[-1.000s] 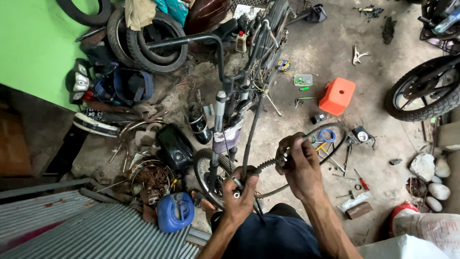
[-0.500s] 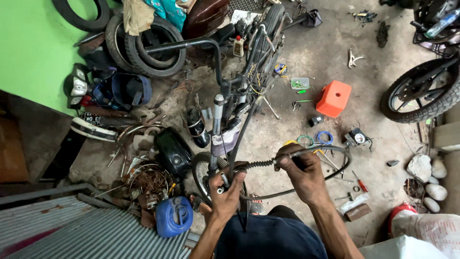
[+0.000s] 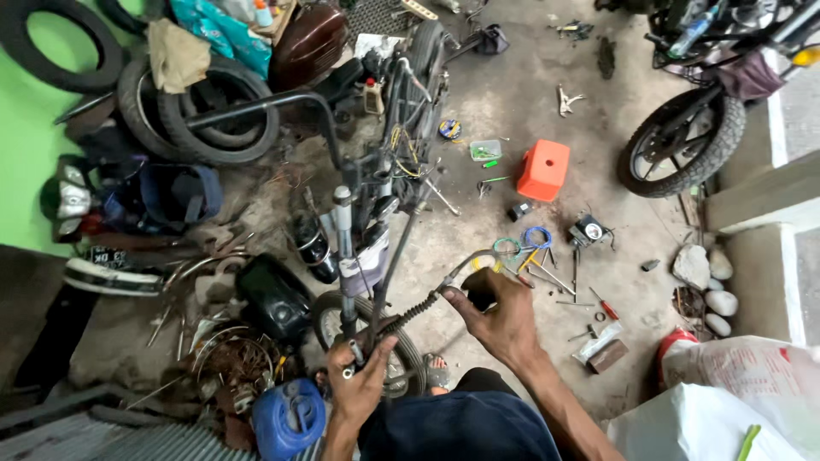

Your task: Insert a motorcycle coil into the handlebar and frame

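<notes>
Head view: we pinch the cable [image 3: 423,309] with our right hand [image 3: 500,320], arching it clear; our left hand [image 3: 363,384] closes on its lower end beside 1 fork tube [image 3: 344,256].

An orange stool [image 3: 543,169] stands on the concrete floor [image 3: 512,94] well beyond the hands, with a green tray [image 3: 485,150] just to its left and blue and green wire coils [image 3: 523,241] nearer. Left of the hands lie stacked tyres [image 3: 205,111], a black tank [image 3: 275,299] and a blue jug [image 3: 289,418]. To the right a motorcycle wheel [image 3: 679,145] stands near pale stones [image 3: 709,282], and a white sack [image 3: 726,410] lies close by.
</notes>
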